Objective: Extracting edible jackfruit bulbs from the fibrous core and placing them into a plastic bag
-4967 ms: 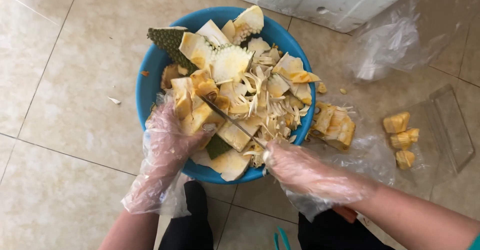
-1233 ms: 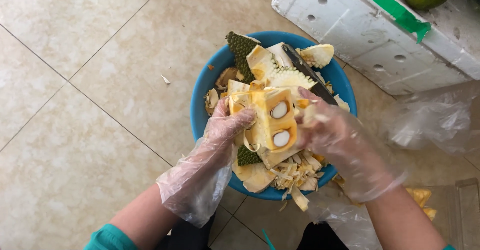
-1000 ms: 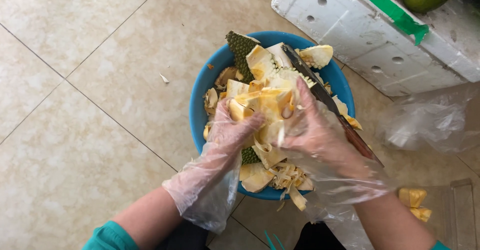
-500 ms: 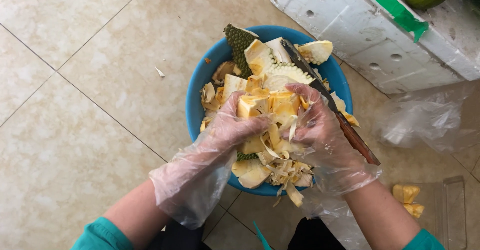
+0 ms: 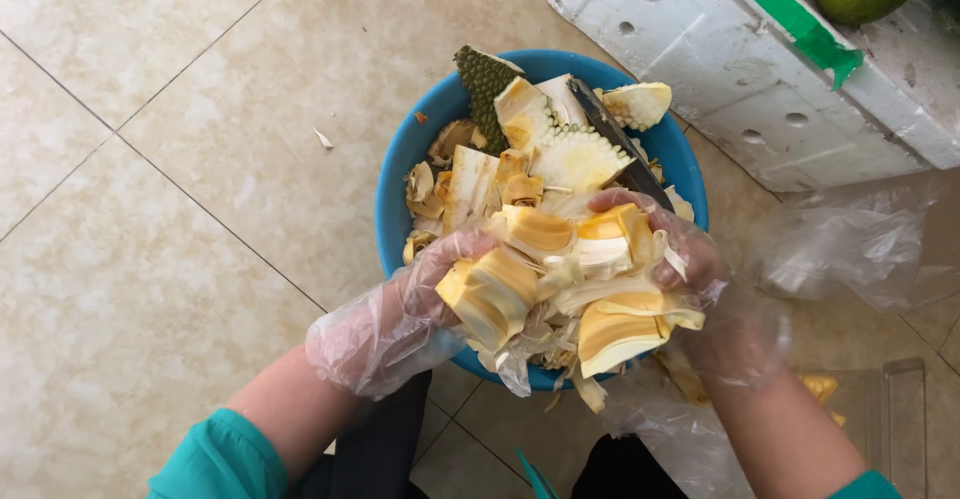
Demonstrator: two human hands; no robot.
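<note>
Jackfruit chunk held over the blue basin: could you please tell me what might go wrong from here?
1. The knife lies in the blue basin close by the right hand; a thin plastic glove gives little protection.
2. The jackfruit chunk, held by both hands above the rim, is splitting, and loose pieces could drop onto the floor tiles.

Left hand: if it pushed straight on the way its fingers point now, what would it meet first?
The left hand points up and right, into the jackfruit chunk it already grips. Beyond that, likely the right hand clasping the same chunk from the other side, though depth is hard to judge.
</note>
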